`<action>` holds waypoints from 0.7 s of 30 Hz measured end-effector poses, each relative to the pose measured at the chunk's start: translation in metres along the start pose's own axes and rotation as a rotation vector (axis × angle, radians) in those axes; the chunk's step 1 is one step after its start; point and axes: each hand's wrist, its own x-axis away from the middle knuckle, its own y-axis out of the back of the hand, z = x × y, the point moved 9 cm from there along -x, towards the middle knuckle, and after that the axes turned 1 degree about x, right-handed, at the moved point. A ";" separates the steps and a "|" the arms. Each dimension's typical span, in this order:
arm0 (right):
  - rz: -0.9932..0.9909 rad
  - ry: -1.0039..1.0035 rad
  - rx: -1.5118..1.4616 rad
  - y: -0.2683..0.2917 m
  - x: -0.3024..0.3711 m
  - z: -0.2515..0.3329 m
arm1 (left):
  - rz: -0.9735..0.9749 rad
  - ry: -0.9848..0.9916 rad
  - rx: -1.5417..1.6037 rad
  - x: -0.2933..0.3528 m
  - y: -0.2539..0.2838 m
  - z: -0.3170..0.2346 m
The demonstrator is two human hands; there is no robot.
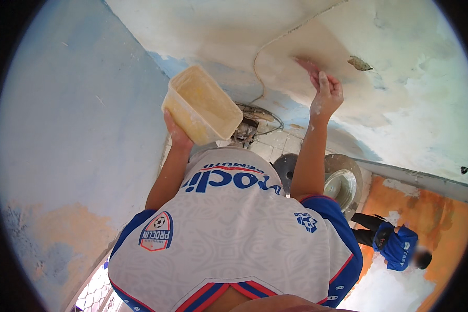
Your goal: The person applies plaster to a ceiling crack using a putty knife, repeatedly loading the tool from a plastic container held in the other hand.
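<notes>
My left hand (178, 131) is wrapped round the side of a cream rectangular plastic tub (191, 120), whose inside is smeared with a pale residue. The tub is tilted, with its open top showing. Up on the right, my right hand (327, 94) pinches a thin reddish flat scraper (308, 65), its far edge at the wall (288, 39). A damp-looking brownish patch surrounds the scraper on the wall. Pale specks dot my right hand and wrist. Just right of the scraper is a rough chipped hole (359, 63).
A thin cord (256, 65) runs down the wall to coiled dark cables (268, 115) and debris on the tiled floor. A pale bucket (341, 187) stands beside my right forearm, near a dark round object (285, 169). Another person in blue (395, 248) is at the lower right. A bluish wall (83, 114) rises at left.
</notes>
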 end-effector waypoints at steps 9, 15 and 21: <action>0.023 -0.052 0.214 0.020 -0.006 -0.090 | -0.088 0.038 0.001 0.003 0.007 0.000; -0.018 -0.037 0.066 0.012 0.025 -0.042 | -0.058 0.006 0.040 0.005 0.014 -0.004; -0.031 -0.130 0.221 0.028 0.016 -0.110 | -0.045 0.017 0.027 0.000 0.009 0.001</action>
